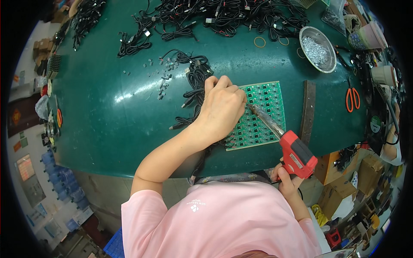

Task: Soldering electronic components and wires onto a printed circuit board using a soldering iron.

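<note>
A green circuit board panel point(262, 114), set with rows of small black chips, lies in front of me on the table. My left hand point(221, 107) is over its left side, fingers pinched together at the board; what they hold is hidden beneath them. My right hand point(286, 178) grips a red and black soldering gun point(297, 155) from below. Its metal tip meets the panel just beside my left fingertips. Black cables point(198, 75) with plugs lie bundled left of the panel, partly under my left hand. Thin wire ends show along the panel's lower left edge.
More black cables point(223, 17) are heaped at the table's far side. Small metal parts point(165, 73) lie scattered to the left. Toward the right are a metal bowl point(317, 49) of shiny pieces, a dark flat bar point(307, 109) and orange-handled scissors point(352, 99).
</note>
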A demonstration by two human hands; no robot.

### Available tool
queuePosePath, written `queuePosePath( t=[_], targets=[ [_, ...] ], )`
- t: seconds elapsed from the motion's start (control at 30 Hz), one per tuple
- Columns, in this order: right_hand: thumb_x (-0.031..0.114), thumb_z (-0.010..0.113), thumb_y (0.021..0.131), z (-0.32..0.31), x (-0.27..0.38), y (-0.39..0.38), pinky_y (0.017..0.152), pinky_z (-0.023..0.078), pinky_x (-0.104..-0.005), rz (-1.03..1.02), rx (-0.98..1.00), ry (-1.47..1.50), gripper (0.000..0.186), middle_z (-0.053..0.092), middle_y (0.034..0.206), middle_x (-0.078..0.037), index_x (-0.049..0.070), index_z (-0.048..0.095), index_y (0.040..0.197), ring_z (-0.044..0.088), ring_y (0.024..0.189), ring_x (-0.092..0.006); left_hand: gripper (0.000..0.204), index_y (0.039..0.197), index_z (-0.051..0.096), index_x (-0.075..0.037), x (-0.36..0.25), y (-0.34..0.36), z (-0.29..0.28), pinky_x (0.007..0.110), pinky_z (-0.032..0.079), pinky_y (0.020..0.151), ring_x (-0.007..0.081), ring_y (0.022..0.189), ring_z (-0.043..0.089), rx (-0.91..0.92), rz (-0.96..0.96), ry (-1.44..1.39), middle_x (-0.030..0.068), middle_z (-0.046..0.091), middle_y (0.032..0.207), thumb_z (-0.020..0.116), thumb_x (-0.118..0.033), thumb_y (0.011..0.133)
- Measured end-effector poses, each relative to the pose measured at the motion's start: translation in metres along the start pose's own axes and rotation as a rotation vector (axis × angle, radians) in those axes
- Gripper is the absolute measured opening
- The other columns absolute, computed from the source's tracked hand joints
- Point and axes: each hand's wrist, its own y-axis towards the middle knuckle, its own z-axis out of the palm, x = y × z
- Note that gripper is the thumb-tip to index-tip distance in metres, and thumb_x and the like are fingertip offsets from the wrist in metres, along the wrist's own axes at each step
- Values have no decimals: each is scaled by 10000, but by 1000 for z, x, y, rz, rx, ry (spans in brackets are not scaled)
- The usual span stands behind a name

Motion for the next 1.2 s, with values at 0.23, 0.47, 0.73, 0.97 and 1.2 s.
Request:
queuePosePath(
  t=[0.23, 0.47, 0.73, 0.97, 1.2],
  targets=[
    [156, 601, 857, 5, 4, 1, 446, 389, -250, 30, -64, -85, 408, 558, 614, -92, -63, 442, 1162, 509, 491, -133, 40, 744, 655, -39, 0, 0, 2, 405, 315, 887, 217, 820, 520, -8, -1, 9, 38, 614, 707, 672, -57, 713],
    [207, 585, 889, 1, 19, 7, 495, 441, -256, -22, -120, -135, 534, 563, 625, -92, -84, 381, 1287, 526, 518, -134, 35, 740, 648, -43, 2, 0, 1, 407, 318, 884, 217, 817, 521, -10, -4, 2, 35, 610, 698, 670, -57, 716],
    [115, 547, 939, -11, 76, 57, 536, 466, -261, -302, -407, -257, 284, 603, 728, -110, -47, 461, 1156, 554, 544, -144, 37, 737, 643, -44, -1, 2, 1, 412, 324, 886, 221, 821, 520, -29, 17, 0, 29, 608, 699, 667, -54, 711],
    [179, 624, 908, -38, 107, 124, 415, 336, -213, -297, -597, -466, 182, 508, 580, 1, 13, 584, 843, 439, 443, -55, 32, 736, 645, -59, -1, -4, 5, 409, 339, 881, 227, 841, 525, -67, 28, 52, 35, 611, 726, 662, -65, 709],
    [121, 551, 927, -18, 86, 105, 376, 311, -214, -287, -519, -162, 308, 429, 516, 2, -36, 544, 1191, 375, 386, -61, 98, 747, 625, -18, -16, -12, 3, 462, 288, 944, 289, 1076, 452, -106, 69, 354, 118, 542, 1031, 632, -93, 684]
  ],
)
